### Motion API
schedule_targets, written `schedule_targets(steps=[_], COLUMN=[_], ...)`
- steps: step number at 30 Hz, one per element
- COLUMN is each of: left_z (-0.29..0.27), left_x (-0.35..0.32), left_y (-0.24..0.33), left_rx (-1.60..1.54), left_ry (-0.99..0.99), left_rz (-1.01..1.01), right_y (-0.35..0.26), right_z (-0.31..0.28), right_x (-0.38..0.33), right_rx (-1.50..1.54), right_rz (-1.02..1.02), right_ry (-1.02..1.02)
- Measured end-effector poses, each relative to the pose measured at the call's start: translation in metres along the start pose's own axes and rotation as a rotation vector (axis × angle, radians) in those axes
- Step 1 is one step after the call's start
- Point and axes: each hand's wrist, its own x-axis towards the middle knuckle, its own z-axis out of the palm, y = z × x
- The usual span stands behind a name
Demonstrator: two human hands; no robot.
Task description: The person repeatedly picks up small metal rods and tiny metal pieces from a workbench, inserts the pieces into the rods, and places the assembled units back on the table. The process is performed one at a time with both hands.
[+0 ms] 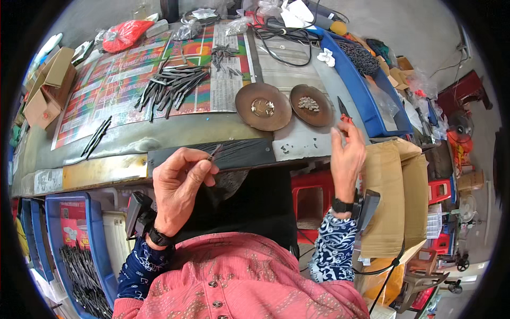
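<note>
My left hand (180,181) is closed in a pinch on a thin black strip (214,152), whose tip points up over the bench's front edge. My right hand (348,151) is wrapped round the red handles of pointed pliers (342,109); their dark jaws point away from me. Just left of the pliers' jaws stand two shallow brown bowls. The left bowl (245,118) holds small shiny metal pieces, and silvery pieces lie heaped in the right bowl (297,95). A pile of black strips (172,85) lies on printed paper, with several more strips (96,138) at the left.
A long blue bin (353,87) with dark chain-like material runs along the right, above an open cardboard box (396,186). At lower left, a blue crate (53,218) contains many black strips. A red stool (311,186) is under the bench. Black cables (287,37) lie at the back.
</note>
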Motion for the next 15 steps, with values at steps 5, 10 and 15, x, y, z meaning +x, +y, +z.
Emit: schedule_targets(steps=[5,10,15], left_z=[0.007,0.012,0.012], left_x=[0.011,0.02,0.026], left_y=[-0.002,-0.006,-0.015], left_rx=[-0.009,-0.02,-0.025], left_ry=[-0.013,-0.015,-0.013], left_rz=[0.027,0.066,0.118], right_y=[0.056,0.073,0.072], right_z=[0.012,0.031,0.033], right_x=[0.014,0.019,0.019], right_rx=[-0.294,-0.435,-0.483], right_rz=[0.004,0.055,0.053], right_ry=[-0.004,-0.121,-0.073])
